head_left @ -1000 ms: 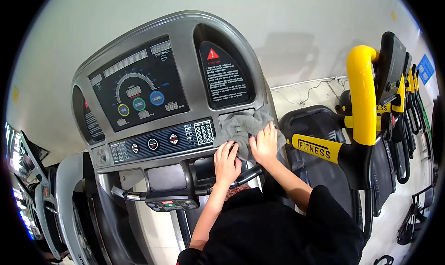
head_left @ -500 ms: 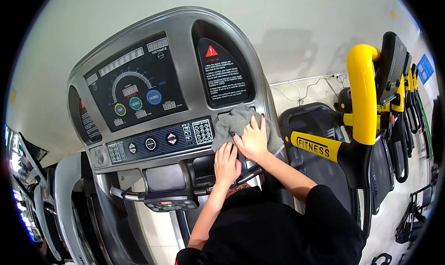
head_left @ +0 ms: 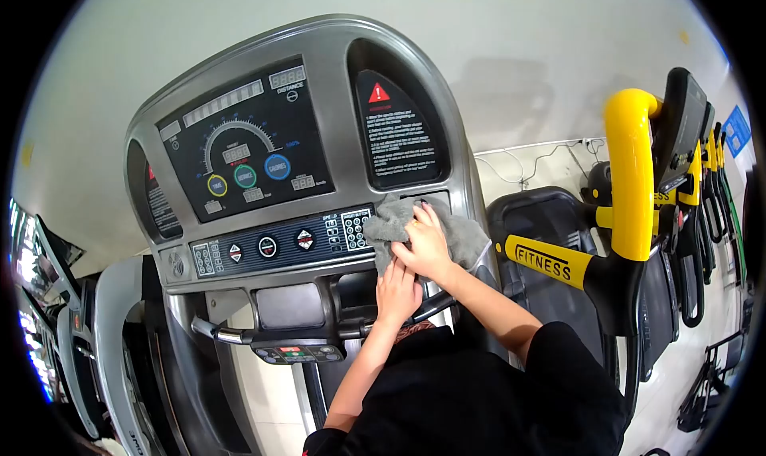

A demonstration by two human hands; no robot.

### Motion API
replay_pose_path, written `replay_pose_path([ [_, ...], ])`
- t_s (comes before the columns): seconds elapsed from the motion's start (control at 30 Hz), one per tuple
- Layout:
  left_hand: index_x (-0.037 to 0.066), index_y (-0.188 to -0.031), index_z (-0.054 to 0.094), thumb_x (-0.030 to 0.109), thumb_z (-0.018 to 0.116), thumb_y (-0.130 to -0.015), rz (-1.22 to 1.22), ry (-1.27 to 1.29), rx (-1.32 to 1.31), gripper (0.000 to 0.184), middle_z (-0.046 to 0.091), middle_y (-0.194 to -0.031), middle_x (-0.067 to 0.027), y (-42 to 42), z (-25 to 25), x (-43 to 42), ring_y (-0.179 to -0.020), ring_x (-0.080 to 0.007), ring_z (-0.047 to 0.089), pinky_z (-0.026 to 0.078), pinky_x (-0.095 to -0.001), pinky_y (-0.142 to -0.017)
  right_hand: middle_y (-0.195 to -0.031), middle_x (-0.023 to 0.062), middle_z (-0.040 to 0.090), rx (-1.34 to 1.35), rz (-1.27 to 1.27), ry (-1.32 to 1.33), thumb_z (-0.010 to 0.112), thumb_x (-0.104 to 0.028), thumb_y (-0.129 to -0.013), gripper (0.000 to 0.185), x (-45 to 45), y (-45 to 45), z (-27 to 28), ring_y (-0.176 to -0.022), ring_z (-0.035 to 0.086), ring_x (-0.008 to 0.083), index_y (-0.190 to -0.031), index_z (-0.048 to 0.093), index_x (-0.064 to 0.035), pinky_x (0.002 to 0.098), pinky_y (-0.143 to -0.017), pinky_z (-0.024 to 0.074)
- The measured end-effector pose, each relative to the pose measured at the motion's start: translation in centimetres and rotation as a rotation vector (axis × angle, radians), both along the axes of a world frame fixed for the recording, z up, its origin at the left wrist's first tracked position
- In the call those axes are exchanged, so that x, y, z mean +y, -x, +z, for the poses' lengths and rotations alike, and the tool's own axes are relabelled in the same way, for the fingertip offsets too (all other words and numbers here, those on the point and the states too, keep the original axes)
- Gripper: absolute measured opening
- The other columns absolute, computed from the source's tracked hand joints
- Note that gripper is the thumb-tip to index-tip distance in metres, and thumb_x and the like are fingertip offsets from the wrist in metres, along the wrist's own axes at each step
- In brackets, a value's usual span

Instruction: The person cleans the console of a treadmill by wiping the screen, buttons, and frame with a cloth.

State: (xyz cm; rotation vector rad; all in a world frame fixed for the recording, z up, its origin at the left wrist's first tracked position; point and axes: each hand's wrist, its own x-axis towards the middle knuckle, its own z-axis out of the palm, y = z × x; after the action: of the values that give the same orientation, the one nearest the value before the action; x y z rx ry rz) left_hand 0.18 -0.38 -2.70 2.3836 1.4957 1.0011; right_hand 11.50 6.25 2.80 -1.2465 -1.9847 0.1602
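A crumpled grey cloth [head_left: 463,236] lies over the lower right corner of a treadmill console [head_left: 335,97], beside the target button keypad [head_left: 357,230]. My right hand [head_left: 426,248] is on top of it, fingers bent and gripping the fabric. Just below, my left hand [head_left: 397,295] rests with fingers stretched out along the cloth's lower edge. Its fingertips touch or nearly touch the right hand, and some are partly covered by it. The dark display panel [head_left: 255,149] and the button strip [head_left: 279,244] are to the left of both hands.
A handlebar [head_left: 227,336] with a small control box [head_left: 299,352] crosses below the console. To the right stands a machine with a yellow handle [head_left: 630,177] marked FITNESS. More machines line both sides, and cables [head_left: 527,173] run along the wall base.
My right hand has shifted slightly, its fingers drawn closer together, and the cloth's folds have changed. The left hand stays just below. The whole view has moved a little.
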Motion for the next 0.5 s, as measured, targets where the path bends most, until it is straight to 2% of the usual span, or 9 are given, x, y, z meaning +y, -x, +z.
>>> replay_pose_path([
  [0.03,0.005,-0.119,0.051,0.011,0.061,-0.068,-0.022,0.046,-0.028,0.052,0.049,-0.121,-0.0177,0.1,0.2,-0.1,-0.109,-0.0387,0.048,0.043,-0.0498,-0.079,-0.089,0.0226,0.063,0.0,0.01,0.006,0.063,-0.029,-0.071,0.035,-0.1,0.2,0.3,-0.113,0.048,0.0387,-0.08,0.061,0.0047,0.0492,-0.108,0.0229],
  [0.07,0.005,-0.116,0.051,0.009,0.063,-0.066,-0.022,-0.003,-0.041,0.051,0.049,-0.118,-0.0167,0.0,0.5,0.0,-0.105,-0.038,0.049,0.043,-0.0484,-0.075,-0.094,0.025,0.061,0.022,-0.022,0.077,0.063,-0.029,-0.07,0.036,-0.4,0.4,0.7,-0.114,0.047,0.0408,-0.08,0.06,0.0053,0.049,-0.109,0.0222],
  [0.13,0.005,-0.116,0.051,0.009,0.063,-0.066,-0.016,0.004,-0.048,0.052,0.049,-0.118,-0.0165,-0.1,0.8,0.0,-0.105,-0.0377,0.049,0.043,-0.0476,-0.075,-0.108,0.0309,0.054,0.123,-0.077,0.195,0.064,-0.029,-0.07,0.038,-0.7,0.6,1.0,-0.114,0.044,0.0463,-0.085,0.059,0.0062,0.0491,-0.109,0.0206],
  [0.27,0.005,-0.116,0.052,0.008,0.063,-0.066,0.002,0.027,-0.044,0.052,0.05,-0.119,-0.016,-0.3,1.2,-0.1,-0.103,-0.0367,0.049,0.043,-0.0469,-0.075,-0.114,0.0313,0.051,0.288,-0.117,0.32,0.064,-0.029,-0.071,0.039,-0.8,0.8,1.4,-0.115,0.043,0.0468,-0.09,0.059,0.0053,0.0483,-0.109,0.0202],
  [0.37,0.005,-0.113,0.053,0.01,0.065,-0.067,0.007,0.02,-0.027,0.048,0.051,-0.114,-0.0159,-0.1,0.8,-0.2,-0.1,-0.0365,0.051,0.043,-0.047,-0.075,-0.111,0.0272,0.055,0.218,-0.065,0.3,0.064,-0.027,-0.072,0.036,-1.5,0.1,0.8,-0.115,0.044,0.0436,-0.092,0.06,0.0031,0.0488,-0.109,0.0205],
  [0.43,0.005,-0.112,0.054,0.012,0.066,-0.068,0.006,0.011,-0.015,0.046,0.053,-0.11,-0.0157,0.1,0.3,-0.1,-0.098,-0.0362,0.052,0.043,-0.047,-0.075,-0.112,0.0229,0.057,0.058,0.161,0.197,0.063,-0.025,-0.074,0.033,-2.0,-1.1,-0.1,-0.116,0.045,0.0389,-0.094,0.06,0.0012,0.0494,-0.109,0.0213],
  [0.47,0.005,-0.109,0.055,0.011,0.066,-0.067,-0.016,-0.023,-0.012,0.044,0.054,-0.107,-0.0138,0.2,0.0,0.0,-0.093,-0.033,0.055,0.044,-0.0458,-0.075,-0.12,0.018,0.056,-0.001,0.202,0.158,0.063,-0.021,-0.074,0.039,-2.8,-1.7,-0.2,-0.118,0.047,0.034,-0.109,0.058,-0.0035,0.0498,-0.108,0.0232],
  [0.5,0.006,-0.107,0.056,0.01,0.066,-0.065,-0.036,-0.058,-0.009,0.043,0.056,-0.104,-0.0118,0.2,-0.2,0.0,-0.087,-0.0297,0.057,0.044,-0.0446,-0.074,-0.12,0.018,0.056,-0.003,0.203,0.157,0.063,-0.021,-0.074,0.039,-2.8,-2.5,-0.4,-0.118,0.047,0.034,-0.109,0.058,-0.0035,0.0498,-0.108,0.0232],
])
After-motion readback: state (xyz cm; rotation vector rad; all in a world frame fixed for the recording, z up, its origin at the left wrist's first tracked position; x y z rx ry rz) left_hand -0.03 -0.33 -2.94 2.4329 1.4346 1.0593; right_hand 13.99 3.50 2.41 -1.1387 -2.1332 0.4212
